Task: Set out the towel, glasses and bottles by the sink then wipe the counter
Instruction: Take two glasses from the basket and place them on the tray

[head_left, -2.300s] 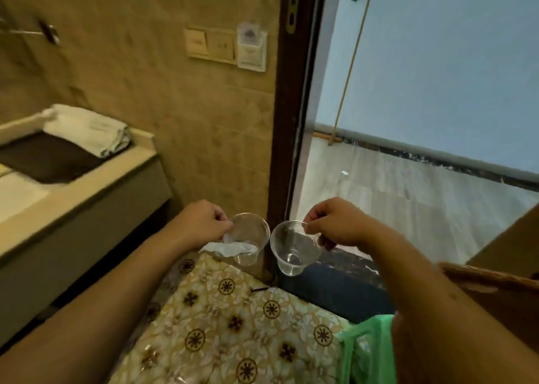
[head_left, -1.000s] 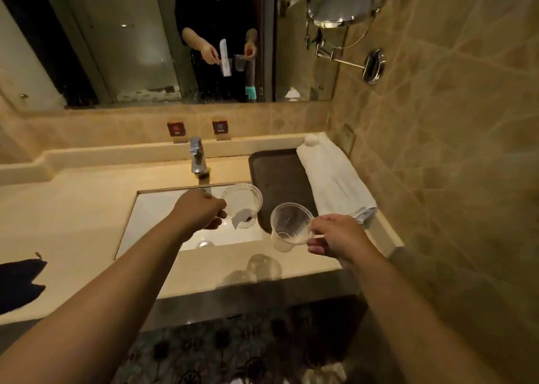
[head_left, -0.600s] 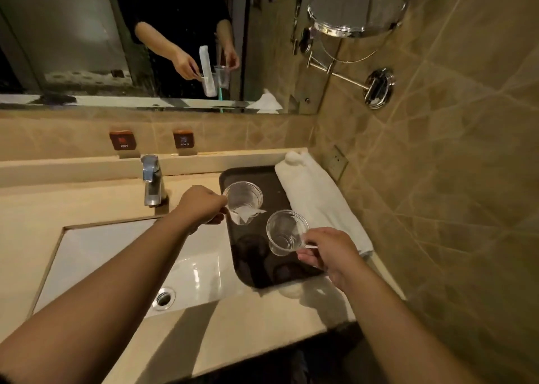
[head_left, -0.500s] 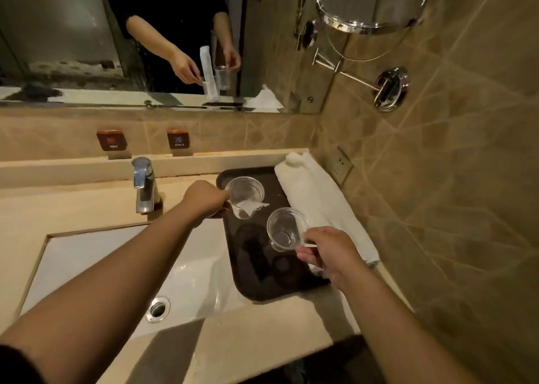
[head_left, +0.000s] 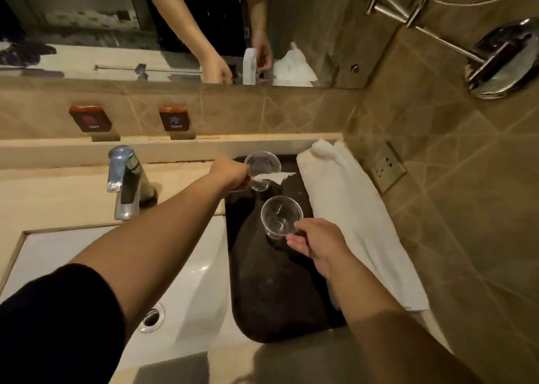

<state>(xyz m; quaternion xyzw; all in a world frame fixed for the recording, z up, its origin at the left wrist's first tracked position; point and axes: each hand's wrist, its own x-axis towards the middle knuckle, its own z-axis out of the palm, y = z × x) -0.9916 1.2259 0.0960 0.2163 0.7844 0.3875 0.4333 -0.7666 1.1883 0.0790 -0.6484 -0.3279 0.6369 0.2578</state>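
Clear plastic glasses sit over the dark tray [head_left: 280, 296]: the left hand [head_left: 230, 172] pinches the far glass [head_left: 262, 168] with a white paper scrap [head_left: 275, 176], the right hand [head_left: 316, 242] grips the near glass [head_left: 281, 217]. Right of the tray lies the folded white towel [head_left: 355, 217]; the sink [head_left: 192, 281] is left.

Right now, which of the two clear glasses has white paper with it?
The far glass, in the left hand, near the tray's back; the nearer glass has none.

Beige counter [head_left: 73, 191]: dark tray [head_left: 277, 302], white towel [head_left: 350, 208].
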